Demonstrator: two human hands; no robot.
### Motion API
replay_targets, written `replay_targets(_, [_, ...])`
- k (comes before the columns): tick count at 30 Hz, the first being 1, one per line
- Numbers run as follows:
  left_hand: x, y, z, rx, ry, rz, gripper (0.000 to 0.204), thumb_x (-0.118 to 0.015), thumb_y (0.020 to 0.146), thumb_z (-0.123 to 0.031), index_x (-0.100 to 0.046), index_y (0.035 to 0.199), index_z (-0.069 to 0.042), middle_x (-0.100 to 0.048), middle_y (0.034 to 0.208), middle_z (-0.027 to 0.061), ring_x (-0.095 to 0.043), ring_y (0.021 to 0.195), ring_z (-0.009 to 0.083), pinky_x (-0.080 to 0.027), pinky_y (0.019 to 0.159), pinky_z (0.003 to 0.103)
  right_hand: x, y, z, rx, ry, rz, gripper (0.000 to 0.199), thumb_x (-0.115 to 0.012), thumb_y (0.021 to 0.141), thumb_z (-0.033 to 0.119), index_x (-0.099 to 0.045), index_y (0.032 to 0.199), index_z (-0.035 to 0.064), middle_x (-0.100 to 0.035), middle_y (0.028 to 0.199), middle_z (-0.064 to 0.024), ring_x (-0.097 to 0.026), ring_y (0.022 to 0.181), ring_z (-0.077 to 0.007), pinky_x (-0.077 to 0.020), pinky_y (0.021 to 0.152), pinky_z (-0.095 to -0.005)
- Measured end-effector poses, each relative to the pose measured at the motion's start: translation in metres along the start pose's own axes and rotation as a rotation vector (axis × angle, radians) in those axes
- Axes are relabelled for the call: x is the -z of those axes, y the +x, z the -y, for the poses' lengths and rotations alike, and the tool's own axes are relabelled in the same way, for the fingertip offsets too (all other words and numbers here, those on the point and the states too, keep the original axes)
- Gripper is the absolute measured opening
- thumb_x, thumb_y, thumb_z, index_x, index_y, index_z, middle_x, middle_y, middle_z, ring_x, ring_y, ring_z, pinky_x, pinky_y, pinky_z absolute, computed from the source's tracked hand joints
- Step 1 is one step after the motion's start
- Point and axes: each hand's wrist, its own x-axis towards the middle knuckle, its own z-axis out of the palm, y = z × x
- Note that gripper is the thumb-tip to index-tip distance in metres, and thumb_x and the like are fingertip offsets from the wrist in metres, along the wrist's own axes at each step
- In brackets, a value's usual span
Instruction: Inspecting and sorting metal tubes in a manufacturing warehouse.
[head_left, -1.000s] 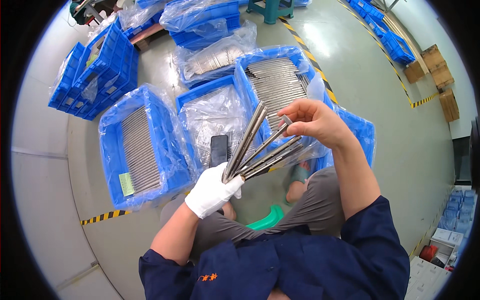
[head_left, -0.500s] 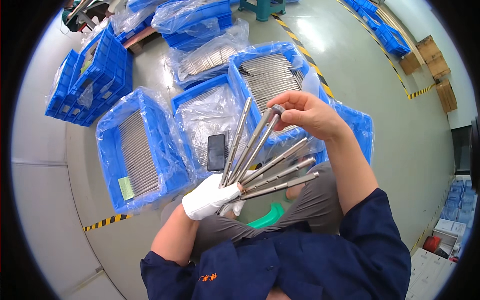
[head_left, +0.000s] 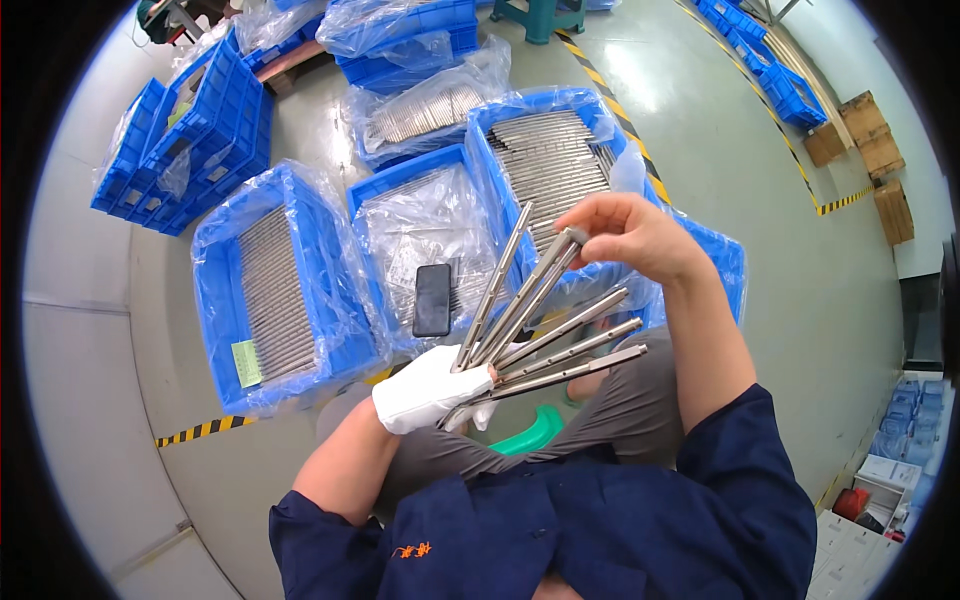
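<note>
My left hand (head_left: 425,392), in a white glove, is closed round the lower ends of several metal rods (head_left: 497,285) that fan out up and to the right. The rods are shiny, with small holes along their sides. My bare right hand (head_left: 640,238) pinches a small grey round piece (head_left: 577,236) between thumb and fingers, at the upper ends of two of the rods. Whether that piece sits round a rod end or only against it, I cannot tell. Beyond the rods, a black phone (head_left: 432,300) lies on plastic film over a blue crate (head_left: 362,200).
Blue film-lined crates hold rows of rods: one at left (head_left: 335,345), one (head_left: 478,128) behind my right hand. Stacked blue crates (head_left: 245,145) stand far left. A green stool (head_left: 540,18) is at the back, a bright green seat edge (head_left: 535,432) between my legs.
My left hand and the fanned rods have shifted slightly right. My right hand has moved right and a little down, still pinching the grey piece at the rod ends.
</note>
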Motion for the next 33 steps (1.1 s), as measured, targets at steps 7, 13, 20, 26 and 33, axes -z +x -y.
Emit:
replay_targets(7, [0.004, 0.004, 0.005, 0.046, 0.062, 0.04, 0.038, -0.054, 0.08, -0.04, -0.058, 0.089, -0.003, -0.054, 0.056, 0.0017, -0.042, 0.041, 0.0065, -0.033, 0.039, 0.021, -0.004, 0.003, 0.003, 0.114, 0.078, 0.039, 0.036, -0.068, 0.071, 0.017, -0.056, 0.101, 0.0031, -0.061, 0.089, -0.0097, -0.058, 0.084, -0.0153, -0.045, 0.079, -0.0272])
replay_targets(13, [0.0, 0.009, -0.003, 0.022, 0.075, 0.038, 0.034, -0.053, 0.081, -0.038, -0.057, 0.077, -0.005, -0.054, 0.055, 0.002, -0.042, 0.041, 0.0071, -0.033, 0.039, 0.022, 0.006, 0.0, 0.007, 0.095, 0.05, 0.104, 0.038, -0.071, 0.067, 0.013, -0.057, 0.1, 0.003, -0.061, 0.091, -0.009, -0.057, 0.085, -0.014, -0.0444, 0.077, -0.0249])
replay_targets(20, [-0.002, 0.014, 0.01, -0.003, 0.07, 0.054, 0.033, -0.05, 0.084, -0.037, -0.052, 0.075, -0.006, -0.052, 0.055, 0.0014, -0.041, 0.04, 0.0073, -0.032, 0.037, 0.022, 0.006, 0.003, -0.014, 0.037, -0.055, 0.075, 0.033, -0.067, 0.071, 0.003, -0.057, 0.102, 0.0022, -0.06, 0.088, 0.0001, -0.052, 0.079, -0.0052, -0.0426, 0.072, -0.0205])
replay_targets(26, [-0.001, 0.011, 0.012, -0.056, 0.146, 0.105, 0.035, -0.048, 0.084, -0.039, -0.051, 0.071, -0.007, -0.051, 0.055, 0.0019, -0.039, 0.04, 0.0076, -0.031, 0.038, 0.023, 0.013, -0.002, 0.0, 0.09, 0.045, -0.022, 0.029, -0.059, 0.074, 0.002, -0.055, 0.102, 0.0002, -0.061, 0.09, -0.0098, -0.058, 0.084, -0.0166, -0.0458, 0.079, -0.0289])
replay_targets(33, [0.0, 0.021, 0.028, -0.043, 0.172, 0.119, 0.033, -0.05, 0.084, -0.041, -0.052, 0.08, -0.008, -0.053, 0.057, 0.0006, -0.042, 0.043, 0.0075, -0.032, 0.039, 0.023, 0.002, 0.008, -0.007, 0.067, 0.148, 0.117, 0.027, -0.059, 0.077, 0.006, -0.055, 0.102, -0.0003, -0.061, 0.09, -0.0093, -0.059, 0.083, -0.0167, -0.0477, 0.078, -0.0293])
